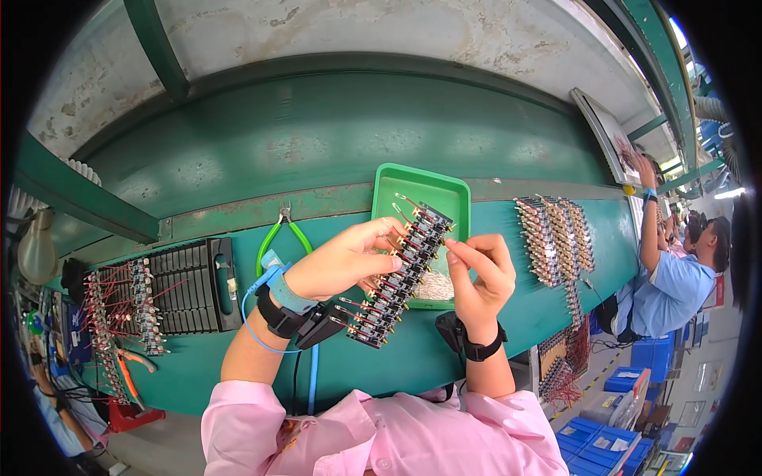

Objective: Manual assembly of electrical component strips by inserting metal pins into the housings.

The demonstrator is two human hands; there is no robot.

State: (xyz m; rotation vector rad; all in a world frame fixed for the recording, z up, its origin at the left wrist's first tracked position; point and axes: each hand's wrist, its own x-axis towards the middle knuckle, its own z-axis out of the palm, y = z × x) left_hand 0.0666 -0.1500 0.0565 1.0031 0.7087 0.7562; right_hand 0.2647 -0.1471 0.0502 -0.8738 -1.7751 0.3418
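Long black strip of red-wired components (394,282) is slanting partly over the bright green plastic tray (435,184); the left hand (341,258) is pinching it, while the right hand (484,279) is pressing thumb and index fingertips together beside it, any content being indiscernible.

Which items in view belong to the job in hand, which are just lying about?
Job in hand:
long black strip of wired components, held in the left hand; right hand close by
probably the green rectangular plastic tray beneath, holding white pieces

Lying about, untouched:
green-handled metal cutters
orange-handled pliers
black ribbed plastic rack
beige-and-dark component strips at right, possibly related
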